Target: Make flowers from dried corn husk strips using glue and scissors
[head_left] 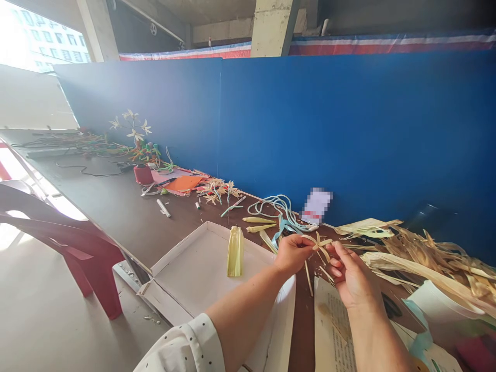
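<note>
My left hand (291, 253) and my right hand (351, 276) meet above the dark table (116, 206), both pinching a small star-shaped flower of dried leaf strips (320, 244). Its thin stalk (309, 279) hangs down between the hands. My left fingers close on the flower's left side, my right fingers on its right. A folded yellow-green leaf bundle (234, 251) lies on the flat white cardboard box (194, 274) left of my left arm.
A pile of dried husk strips (426, 258) lies at the right. Light-blue cords (279, 209), loose leaf pieces (259, 223), an orange sheet (185, 182), a red cup (143, 174) and finished flowers (134, 126) line the blue partition (349, 129). A red plastic chair (65, 243) stands left.
</note>
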### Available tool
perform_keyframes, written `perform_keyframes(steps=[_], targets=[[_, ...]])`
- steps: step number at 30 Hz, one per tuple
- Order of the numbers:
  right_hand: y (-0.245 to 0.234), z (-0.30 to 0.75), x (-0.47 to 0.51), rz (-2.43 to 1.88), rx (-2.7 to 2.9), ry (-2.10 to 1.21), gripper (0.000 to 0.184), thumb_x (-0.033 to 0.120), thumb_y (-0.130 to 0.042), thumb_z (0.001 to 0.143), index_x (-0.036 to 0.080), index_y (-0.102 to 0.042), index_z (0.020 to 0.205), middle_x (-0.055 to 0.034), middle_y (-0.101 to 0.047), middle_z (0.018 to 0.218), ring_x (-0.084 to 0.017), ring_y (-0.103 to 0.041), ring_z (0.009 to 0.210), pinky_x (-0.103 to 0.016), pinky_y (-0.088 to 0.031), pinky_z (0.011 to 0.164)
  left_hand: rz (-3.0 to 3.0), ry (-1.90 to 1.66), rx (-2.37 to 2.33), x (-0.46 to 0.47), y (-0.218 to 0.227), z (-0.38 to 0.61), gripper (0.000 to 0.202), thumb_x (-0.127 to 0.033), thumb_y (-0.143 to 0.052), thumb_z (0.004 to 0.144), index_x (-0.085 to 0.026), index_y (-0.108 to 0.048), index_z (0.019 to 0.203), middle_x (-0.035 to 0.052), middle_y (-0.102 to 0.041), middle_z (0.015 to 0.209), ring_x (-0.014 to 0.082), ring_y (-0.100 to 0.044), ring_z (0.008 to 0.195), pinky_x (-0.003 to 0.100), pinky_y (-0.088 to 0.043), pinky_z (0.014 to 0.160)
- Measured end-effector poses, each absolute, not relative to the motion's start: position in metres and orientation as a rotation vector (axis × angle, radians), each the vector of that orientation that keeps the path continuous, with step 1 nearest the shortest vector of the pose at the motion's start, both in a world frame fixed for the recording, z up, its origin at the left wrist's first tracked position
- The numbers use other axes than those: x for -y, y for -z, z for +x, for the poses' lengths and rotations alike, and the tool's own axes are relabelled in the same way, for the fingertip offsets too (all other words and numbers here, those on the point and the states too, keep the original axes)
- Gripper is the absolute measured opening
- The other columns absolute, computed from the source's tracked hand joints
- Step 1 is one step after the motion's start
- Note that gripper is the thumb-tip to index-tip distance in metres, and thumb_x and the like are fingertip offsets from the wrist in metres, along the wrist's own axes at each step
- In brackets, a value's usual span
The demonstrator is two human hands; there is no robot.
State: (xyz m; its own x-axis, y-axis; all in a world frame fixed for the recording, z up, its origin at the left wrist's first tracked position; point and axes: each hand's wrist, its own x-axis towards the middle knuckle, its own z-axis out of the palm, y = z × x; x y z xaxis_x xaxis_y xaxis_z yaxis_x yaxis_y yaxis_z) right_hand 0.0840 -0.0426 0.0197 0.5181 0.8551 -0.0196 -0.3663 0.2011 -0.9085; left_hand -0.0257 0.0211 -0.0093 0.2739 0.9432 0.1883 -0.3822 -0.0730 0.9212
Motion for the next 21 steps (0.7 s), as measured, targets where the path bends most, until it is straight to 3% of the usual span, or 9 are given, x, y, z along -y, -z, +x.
perform_keyframes(steps=[6, 13, 17, 21], targets=[[-0.014, 0.085, 0.041, -1.131, 0.594, -0.788, 0.040, 0.036, -0.086, 0.051, 0.018, -0.068, 0.082, 0.0005, -0.063, 0.079, -0.003, -0.039, 0.049, -0.013, -0.024, 0.035, 0.904, -1.159, -0.600, -0.026, 0.005, -0.030, 0.032, -0.036, -0.082, 0.048, -0.013, -0.063, 0.059, -0.0005, -0.057, 0.060, 0.0070, -0.046, 0.055, 0.023, -0.037, 0.057], [-0.005, 0.076, 0.043, -1.617, 1.011, -0.592, 0.054, 0.057, -0.071, 0.063, 0.022, -0.072, 0.103, -0.0013, -0.068, 0.075, -0.016, -0.055, 0.061, -0.028, -0.044, 0.057, 0.809, -1.103, -0.540, -0.026, 0.004, -0.032, 0.033, -0.035, -0.083, 0.049, -0.013, -0.065, 0.065, 0.0007, -0.061, 0.067, 0.0074, -0.050, 0.059, 0.024, -0.038, 0.062], [-0.016, 0.068, 0.047, -1.784, 1.114, -0.419, 0.057, 0.066, -0.065, 0.063, 0.021, -0.074, 0.098, -0.0028, -0.068, 0.069, -0.022, -0.060, 0.066, -0.032, -0.043, 0.061, 0.839, -1.115, -0.529, -0.023, 0.003, -0.033, 0.031, -0.034, -0.083, 0.050, -0.012, -0.065, 0.064, 0.0006, -0.061, 0.067, 0.0053, -0.045, 0.056, 0.023, -0.032, 0.056], [-0.020, 0.067, 0.047, -1.795, 1.102, -0.400, 0.052, 0.066, -0.064, 0.062, 0.021, -0.075, 0.088, -0.0028, -0.066, 0.064, -0.022, -0.057, 0.063, -0.031, -0.040, 0.058, 0.891, -1.101, -0.540, -0.021, 0.002, -0.033, 0.031, -0.035, -0.083, 0.052, -0.012, -0.069, 0.067, 0.0016, -0.062, 0.069, 0.0048, -0.043, 0.055, 0.023, -0.031, 0.055]])
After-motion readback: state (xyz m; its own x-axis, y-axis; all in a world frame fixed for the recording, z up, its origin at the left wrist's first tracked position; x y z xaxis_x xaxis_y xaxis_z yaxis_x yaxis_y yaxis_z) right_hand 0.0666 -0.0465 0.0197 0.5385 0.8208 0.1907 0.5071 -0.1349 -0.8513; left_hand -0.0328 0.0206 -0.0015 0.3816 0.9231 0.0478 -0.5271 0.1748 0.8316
